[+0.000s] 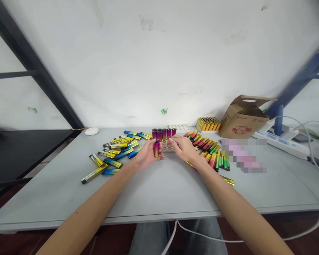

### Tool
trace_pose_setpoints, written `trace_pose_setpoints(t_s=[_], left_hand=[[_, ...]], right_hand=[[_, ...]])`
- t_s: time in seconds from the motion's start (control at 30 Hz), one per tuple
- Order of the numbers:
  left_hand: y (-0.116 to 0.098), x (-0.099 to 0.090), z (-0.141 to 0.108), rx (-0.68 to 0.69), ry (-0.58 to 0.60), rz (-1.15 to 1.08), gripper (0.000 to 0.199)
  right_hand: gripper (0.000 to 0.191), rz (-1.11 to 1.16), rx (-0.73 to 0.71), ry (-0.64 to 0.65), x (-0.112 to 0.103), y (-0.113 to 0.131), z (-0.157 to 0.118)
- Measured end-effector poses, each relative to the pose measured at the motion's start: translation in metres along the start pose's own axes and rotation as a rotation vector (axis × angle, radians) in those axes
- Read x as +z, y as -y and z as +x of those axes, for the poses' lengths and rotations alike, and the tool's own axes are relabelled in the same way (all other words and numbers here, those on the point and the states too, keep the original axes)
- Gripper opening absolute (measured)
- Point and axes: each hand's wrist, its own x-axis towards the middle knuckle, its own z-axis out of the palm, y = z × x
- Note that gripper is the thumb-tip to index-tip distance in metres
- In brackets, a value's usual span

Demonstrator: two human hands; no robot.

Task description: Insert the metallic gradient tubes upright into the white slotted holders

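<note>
At frame centre, the left hand pinches a slim, glossy purple-to-gold lighter upright in its fingers, just before a white tray with a row of like lighters standing. The right hand rests curled at the tray; its grip is hard to make out. Loose lighters strew the grey worktop.

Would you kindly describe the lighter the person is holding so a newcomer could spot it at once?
Start at the grey table and find the white tray at its middle, with a row of purple-topped lighters standing at its far edge. Just in front of the tray's left end, the left hand holds one lighter upright. Unlike the lighters lying loose on either side, it is lifted in fingers.
</note>
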Motion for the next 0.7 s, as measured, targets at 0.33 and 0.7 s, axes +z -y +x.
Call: trace_pose_setpoints(t_s=[0.33, 0.7], left_hand=[[0.0019, 0.0003, 0.0003, -0.024, 0.011, 0.003, 0.031], [0.0045, 0.0020, 0.0004, 0.022, -0.075, 0.018, 0.021]], right_hand=[[0.047, 0.009, -0.008, -0.013, 0.0008, -0.0009, -0.0001], [0.049, -0.012, -0.015, -0.025, 0.0024, -0.0012, -0.0009]])
